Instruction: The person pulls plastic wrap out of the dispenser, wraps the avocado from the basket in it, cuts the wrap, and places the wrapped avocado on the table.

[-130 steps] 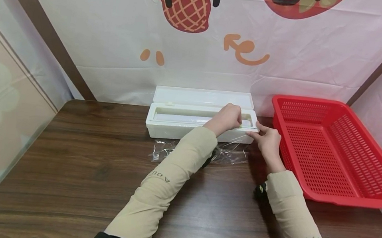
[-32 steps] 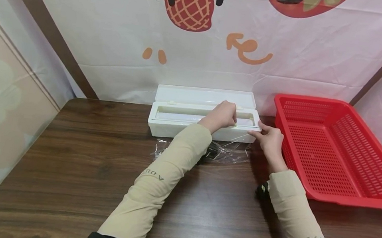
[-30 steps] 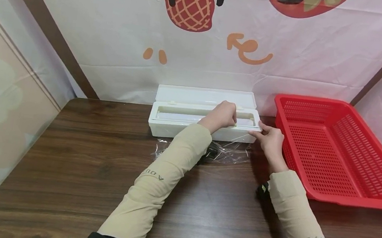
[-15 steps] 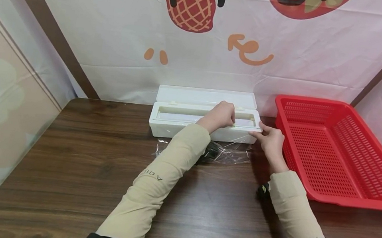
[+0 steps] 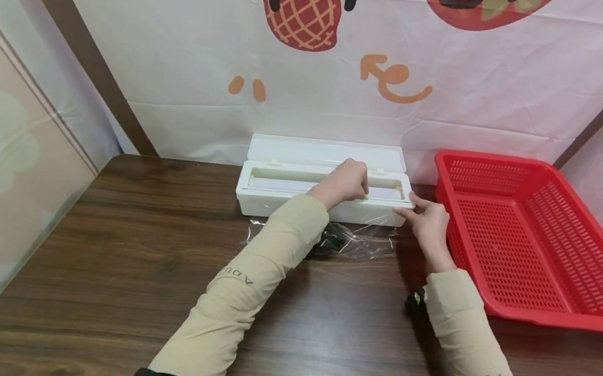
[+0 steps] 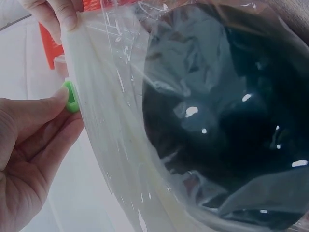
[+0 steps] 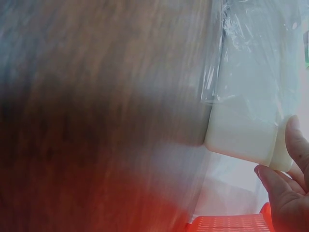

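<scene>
A long white cling film dispenser stands at the table's back edge, its lid tipped back against the backdrop. Inside its slot shows a pale roll. Clear film hangs over the front and spreads on the wood. My left hand is at the dispenser's front rim, right of centre; the left wrist view shows its thumb and fingers pinching a small green slide cutter. My right hand grips the dispenser's right front corner, thumb in front, as the right wrist view also shows.
A red plastic basket stands on the right, close beside my right hand. Behind the table hangs a printed white cloth backdrop, with more cloth at both sides. A dark wrist camera sits over the film.
My left hand has slid a short way left along the dispenser's front rim, the green slide cutter pinched in it. My right hand keeps its grip on the right corner. The head view has shifted slightly.
</scene>
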Demonstrator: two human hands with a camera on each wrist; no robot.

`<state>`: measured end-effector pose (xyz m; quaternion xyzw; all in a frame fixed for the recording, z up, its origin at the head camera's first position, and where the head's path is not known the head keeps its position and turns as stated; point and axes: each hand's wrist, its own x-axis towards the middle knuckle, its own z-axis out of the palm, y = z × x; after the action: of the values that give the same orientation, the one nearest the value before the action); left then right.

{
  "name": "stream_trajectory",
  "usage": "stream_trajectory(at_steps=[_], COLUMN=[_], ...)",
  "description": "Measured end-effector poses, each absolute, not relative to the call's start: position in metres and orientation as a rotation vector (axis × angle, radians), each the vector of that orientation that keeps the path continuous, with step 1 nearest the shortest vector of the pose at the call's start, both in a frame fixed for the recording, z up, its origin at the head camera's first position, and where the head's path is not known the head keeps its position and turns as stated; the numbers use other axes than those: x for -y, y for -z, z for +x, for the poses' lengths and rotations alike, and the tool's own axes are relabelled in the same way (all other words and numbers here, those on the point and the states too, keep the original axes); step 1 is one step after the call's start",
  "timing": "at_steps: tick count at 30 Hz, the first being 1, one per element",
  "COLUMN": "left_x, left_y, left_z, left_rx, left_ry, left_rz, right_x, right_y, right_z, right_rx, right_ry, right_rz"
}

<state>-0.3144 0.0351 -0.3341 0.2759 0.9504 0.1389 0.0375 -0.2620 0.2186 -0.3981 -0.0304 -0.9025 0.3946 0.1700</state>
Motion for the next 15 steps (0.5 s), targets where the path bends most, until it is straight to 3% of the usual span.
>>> stream_trajectory(at_steps=[15], left_x=[-0.0287], left_y=[0.334], left_z=[-0.3125], left_rx=[-2.927], left_ry=[-0.439], left_rz=[0.841], right_x=[-0.2178], right_y=[0.3968], right_z=[-0.2612], right_rx=[2.573], right_ry=[-1.129], right_rz=[-0.085])
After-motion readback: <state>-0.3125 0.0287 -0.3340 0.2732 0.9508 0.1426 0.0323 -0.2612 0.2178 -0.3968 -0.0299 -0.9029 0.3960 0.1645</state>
